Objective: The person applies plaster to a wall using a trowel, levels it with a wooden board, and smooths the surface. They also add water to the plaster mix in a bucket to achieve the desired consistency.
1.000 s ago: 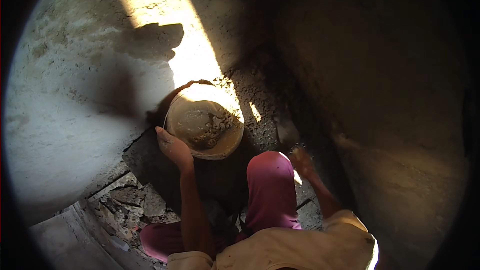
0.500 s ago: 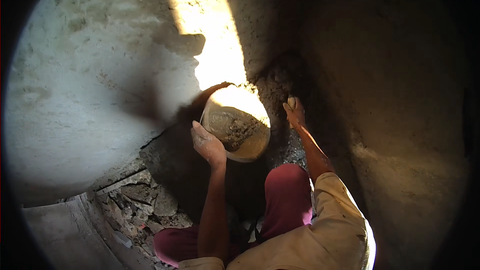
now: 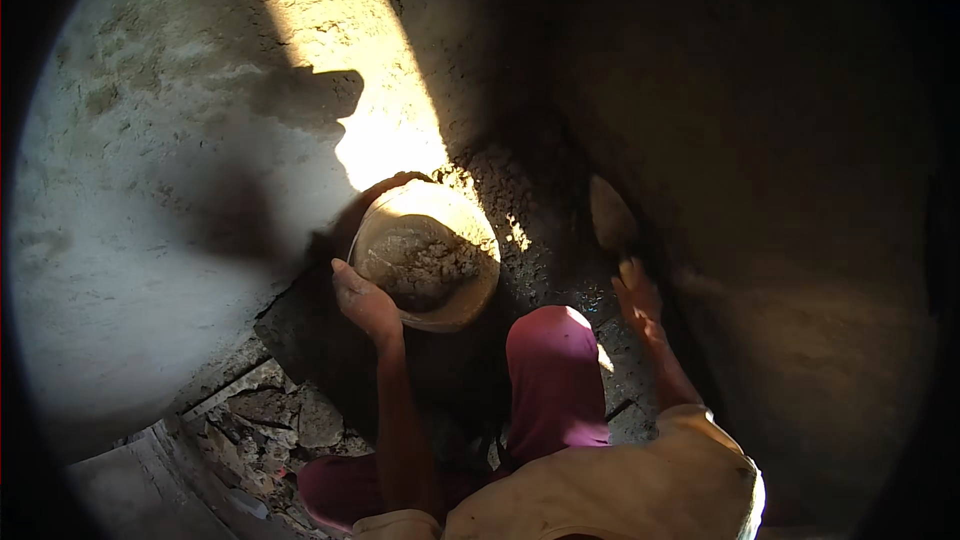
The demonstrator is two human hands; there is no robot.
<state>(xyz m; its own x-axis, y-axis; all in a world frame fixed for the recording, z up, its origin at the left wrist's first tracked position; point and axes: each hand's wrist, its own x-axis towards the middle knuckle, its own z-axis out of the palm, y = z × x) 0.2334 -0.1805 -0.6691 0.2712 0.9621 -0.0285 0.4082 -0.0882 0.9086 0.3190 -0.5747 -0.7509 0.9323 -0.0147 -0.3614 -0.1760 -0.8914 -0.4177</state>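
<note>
A pale round bucket [image 3: 440, 317] stands in front of me, its mouth tilted up toward me. Wet grey mortar [image 3: 420, 265] lies inside it, partly in sunlight. My left hand [image 3: 366, 302] grips the bucket's left rim, thumb up at the edge. Off to the right, my right hand [image 3: 638, 292] is closed round the handle of a pointed trowel [image 3: 610, 215]. The trowel's blade points away from me over the dark ground by the right wall, apart from the bucket. Whether the blade touches the ground is hard to tell in the shadow.
A rough plastered wall [image 3: 130, 190] rises on the left, crossed by a bright sunlit strip [image 3: 340, 20]. A dark wall [image 3: 800, 240] closes the right side. Loose mortar [image 3: 520, 200] lies beyond the bucket. Broken rubble [image 3: 270, 420] lies at lower left.
My right hand has drawn back toward me and right, and the trowel blade now shows clearly. The bucket sits further left in view and more upright, my left hand still on it.
</note>
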